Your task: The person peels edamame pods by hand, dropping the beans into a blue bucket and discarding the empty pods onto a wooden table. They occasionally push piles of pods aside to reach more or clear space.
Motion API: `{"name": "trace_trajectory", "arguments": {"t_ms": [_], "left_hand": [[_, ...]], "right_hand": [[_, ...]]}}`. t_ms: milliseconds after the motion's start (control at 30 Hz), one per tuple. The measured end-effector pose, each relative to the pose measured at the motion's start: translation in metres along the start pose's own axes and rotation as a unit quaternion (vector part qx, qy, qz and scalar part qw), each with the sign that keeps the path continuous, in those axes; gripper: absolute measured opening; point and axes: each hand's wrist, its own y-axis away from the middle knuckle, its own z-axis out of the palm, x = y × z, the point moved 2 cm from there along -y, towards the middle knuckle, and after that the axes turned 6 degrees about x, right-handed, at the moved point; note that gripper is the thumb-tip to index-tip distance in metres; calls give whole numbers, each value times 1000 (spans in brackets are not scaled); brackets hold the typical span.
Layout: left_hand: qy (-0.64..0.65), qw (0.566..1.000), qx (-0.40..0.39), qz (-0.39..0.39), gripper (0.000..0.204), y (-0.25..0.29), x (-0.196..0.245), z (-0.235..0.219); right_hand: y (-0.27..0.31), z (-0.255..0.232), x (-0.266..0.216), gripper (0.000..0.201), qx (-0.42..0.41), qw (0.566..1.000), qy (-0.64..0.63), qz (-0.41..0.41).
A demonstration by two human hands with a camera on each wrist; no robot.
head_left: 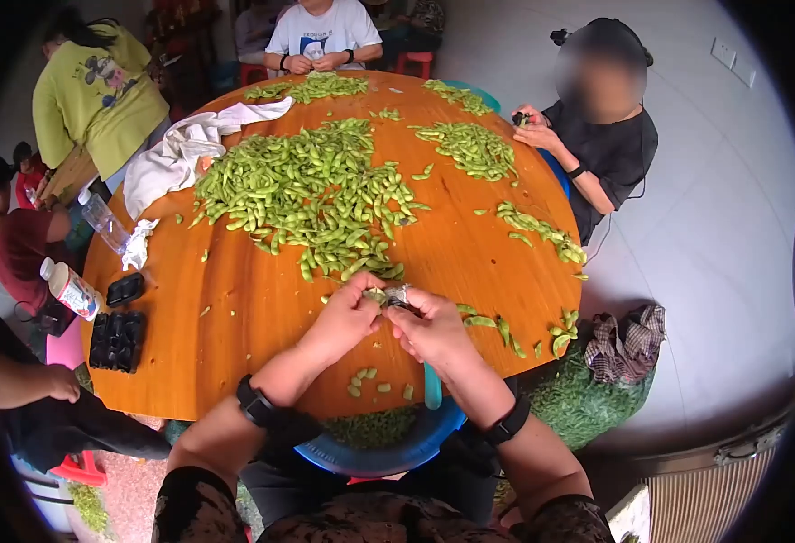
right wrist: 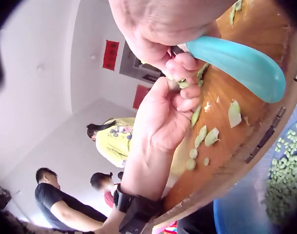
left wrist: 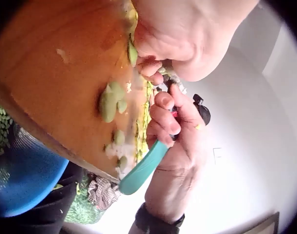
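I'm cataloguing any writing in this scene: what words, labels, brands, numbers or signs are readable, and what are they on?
None reads clearly enough to quote.
White shirt: letters above the print, too small.
White bottle: label, too blurred.
Upper red wall sign: dark marks, too blurred.
Lower red wall sign: nothing legible.
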Motion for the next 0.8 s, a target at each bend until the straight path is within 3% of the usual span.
{"name": "trace_trajectory", "arguments": {"t_ms": [33, 167, 233, 267, 333, 500, 600, 700, 767, 800], "left_hand": [[57, 996, -14, -65, 21, 2, 1, 1], [43, 994, -14, -101, 25, 4, 3, -2], [-113, 993, 8, -39, 29, 8, 9, -2], [-113, 993, 11, -39, 29, 9, 7, -4], [-253, 967, 4, 37, 30, 13, 2, -7], [-265, 957, 32, 117, 28, 30, 17, 2], [-287, 947, 25, 141, 31, 32, 16, 0], [-317, 927, 37, 195, 29, 34, 12, -3], [-375, 879, 78, 285, 23, 35, 15, -2], [-375, 879, 77, 285, 23, 34, 16, -1]], "right_hand": [[0, -1, 0, 15, -2, 1000, -1, -1], [0, -13, 7, 7, -20, 997, -63, 41], [1, -19, 10, 6, -21, 993, -97, 55], [1, -23, 11, 6, -10, 993, -104, 56], [1, -25, 10, 6, -1, 992, -111, 58], [9, -17, 1, 8, -14, 999, -32, 39], [13, -12, -2, 7, -55, 995, -76, 45], [18, -11, -4, 8, -71, 991, -97, 62], [18, -11, -2, 8, -77, 988, -108, 74], [16, -11, 2, 8, -82, 988, -111, 70]]}}
